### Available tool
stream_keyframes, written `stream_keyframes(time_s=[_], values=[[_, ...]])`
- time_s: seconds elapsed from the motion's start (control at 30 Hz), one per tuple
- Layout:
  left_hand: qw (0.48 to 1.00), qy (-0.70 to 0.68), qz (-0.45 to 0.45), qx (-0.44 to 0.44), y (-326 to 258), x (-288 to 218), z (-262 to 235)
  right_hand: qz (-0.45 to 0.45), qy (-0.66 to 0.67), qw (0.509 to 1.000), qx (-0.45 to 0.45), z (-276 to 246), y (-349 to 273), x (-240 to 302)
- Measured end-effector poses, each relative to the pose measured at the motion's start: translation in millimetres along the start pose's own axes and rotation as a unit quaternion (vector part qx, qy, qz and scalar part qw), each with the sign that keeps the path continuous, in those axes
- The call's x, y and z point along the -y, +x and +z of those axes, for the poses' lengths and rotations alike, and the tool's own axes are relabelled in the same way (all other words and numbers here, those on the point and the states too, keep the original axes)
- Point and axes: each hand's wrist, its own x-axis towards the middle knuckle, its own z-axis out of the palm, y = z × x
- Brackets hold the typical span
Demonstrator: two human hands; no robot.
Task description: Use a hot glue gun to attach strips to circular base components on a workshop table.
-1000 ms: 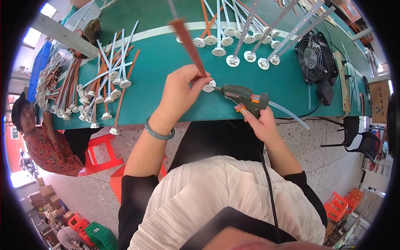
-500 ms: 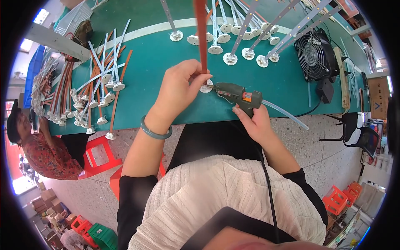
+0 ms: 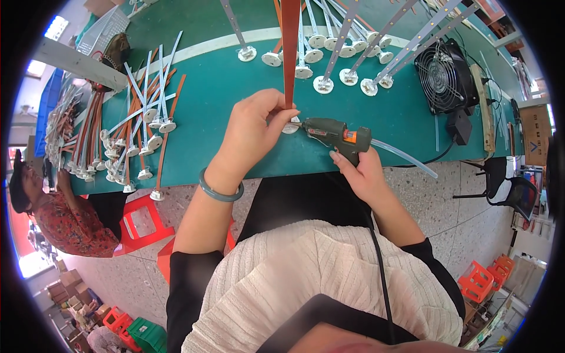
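My left hand (image 3: 250,126) pinches a reddish-brown strip (image 3: 289,53) near its lower end and keeps it upright. Under it, a round white base (image 3: 291,127) rests on the green tabletop (image 3: 223,76), partly hidden by my fingers. In my right hand (image 3: 366,176) is a dark green glue gun (image 3: 332,132), its nozzle pointing left at the foot of the strip. A clear glue stick (image 3: 406,159) juts from the gun's back. Whether glue is flowing is too small to tell.
Several LED strips on white bases (image 3: 323,84) stand across the far side. Others lie piled at the left (image 3: 141,123). A black fan (image 3: 444,76) and a power adapter (image 3: 459,125) are at the right. At far left sits another person (image 3: 70,223) beside a red stool (image 3: 144,226).
The strip's upper part leans slightly further right. Both hands and the glue gun stay almost in place, the nozzle still at the base.
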Motion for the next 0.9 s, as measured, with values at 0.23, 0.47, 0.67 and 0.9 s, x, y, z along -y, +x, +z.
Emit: stream_keyframes(time_s=[0.23, 0.47, 0.67, 0.9], values=[[1.000, 0.004, -0.011, 0.002, -2, -2, 1, 0.015, -0.003, 1.000, -0.009, 0, -5, -1], [1.000, 0.007, -0.014, 0.002, -2, -3, 4, -0.027, -0.032, 0.999, -0.013, 1, -3, 0], [1.000, 0.018, -0.009, 0.001, -1, 1, 5, 0.062, -0.003, 0.998, 0.011, -5, -1, 0], [0.996, 0.080, 0.014, 0.030, -5, -11, 1, 0.116, 0.166, 0.978, 0.045, -14, 2, -6]])
